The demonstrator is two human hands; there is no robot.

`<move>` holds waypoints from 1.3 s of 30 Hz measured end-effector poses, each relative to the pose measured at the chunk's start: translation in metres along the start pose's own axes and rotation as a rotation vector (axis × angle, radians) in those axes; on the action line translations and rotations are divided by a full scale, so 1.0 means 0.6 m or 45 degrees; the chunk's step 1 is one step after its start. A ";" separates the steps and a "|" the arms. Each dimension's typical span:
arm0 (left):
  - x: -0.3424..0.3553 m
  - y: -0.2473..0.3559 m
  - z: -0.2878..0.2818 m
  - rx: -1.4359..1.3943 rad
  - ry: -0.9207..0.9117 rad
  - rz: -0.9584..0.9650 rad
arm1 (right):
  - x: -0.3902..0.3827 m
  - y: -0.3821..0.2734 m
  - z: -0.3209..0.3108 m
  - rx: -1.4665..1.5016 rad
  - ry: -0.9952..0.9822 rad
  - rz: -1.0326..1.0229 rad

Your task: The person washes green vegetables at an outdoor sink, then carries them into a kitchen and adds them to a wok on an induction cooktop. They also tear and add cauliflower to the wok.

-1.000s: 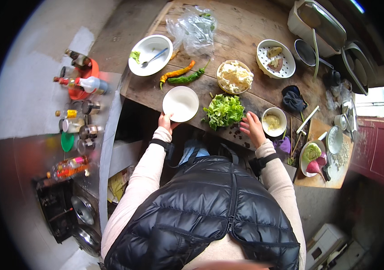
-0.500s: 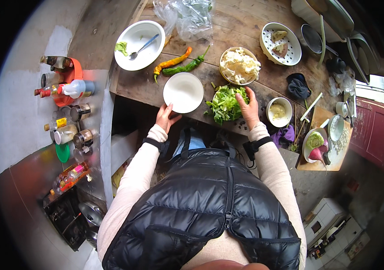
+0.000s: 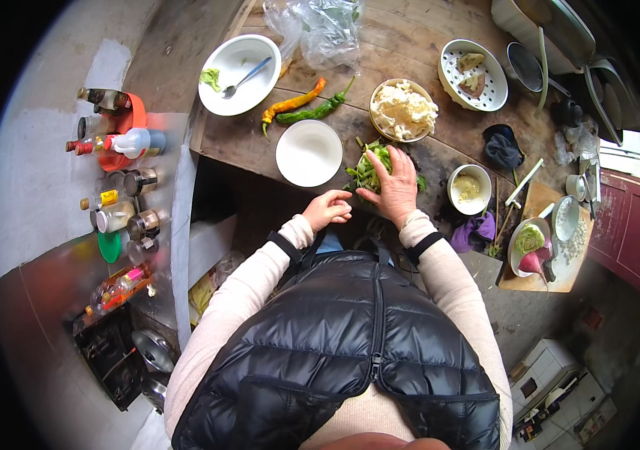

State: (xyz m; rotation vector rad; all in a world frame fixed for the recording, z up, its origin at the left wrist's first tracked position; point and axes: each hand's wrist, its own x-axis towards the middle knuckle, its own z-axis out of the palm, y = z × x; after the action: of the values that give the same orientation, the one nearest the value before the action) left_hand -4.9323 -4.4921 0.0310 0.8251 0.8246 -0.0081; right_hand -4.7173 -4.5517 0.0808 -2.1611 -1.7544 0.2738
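Note:
My right hand [image 3: 395, 186] lies over a heap of chopped green leaves and stalks [image 3: 366, 177] at the table's near edge. Its fingers are spread and press on top of the heap, covering much of it. Just left of the heap, my left hand [image 3: 327, 209] is held by the table edge, fingers loosely bent and a little apart, with nothing visible in it. Beyond it stands an empty white bowl [image 3: 309, 153], apart from both hands. A bowl of torn whitish pieces [image 3: 403, 111] sits right behind the greens.
Orange [image 3: 294, 103] and green peppers [image 3: 312, 112] lie behind the empty bowl. Further back are a white basin [image 3: 219, 58] with a spoon and a plastic bag [image 3: 325, 34]. Rightward stand a colander [image 3: 447, 81], a small bowl [image 3: 468, 189] and a cutting board [image 3: 519, 281].
My left hand has let go of the white bowl's rim and moved right toward the greens. My right hand has shifted left from their right side onto the top of the heap.

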 end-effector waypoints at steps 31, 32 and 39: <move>-0.023 -0.026 -0.034 0.081 0.167 -0.148 | 0.034 0.038 0.033 -0.024 0.064 -0.202; -0.024 -0.026 -0.034 0.109 0.159 -0.157 | 0.035 0.038 0.031 0.011 0.052 -0.185; -0.032 -0.027 -0.038 0.154 0.167 -0.158 | 0.038 0.029 0.015 -0.009 -0.078 -0.143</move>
State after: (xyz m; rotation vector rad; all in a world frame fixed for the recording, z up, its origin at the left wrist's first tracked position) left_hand -4.9653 -4.4944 0.0241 0.8943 1.0055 -0.1157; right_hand -4.6996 -4.5311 0.0671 -2.0703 -1.9054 0.3085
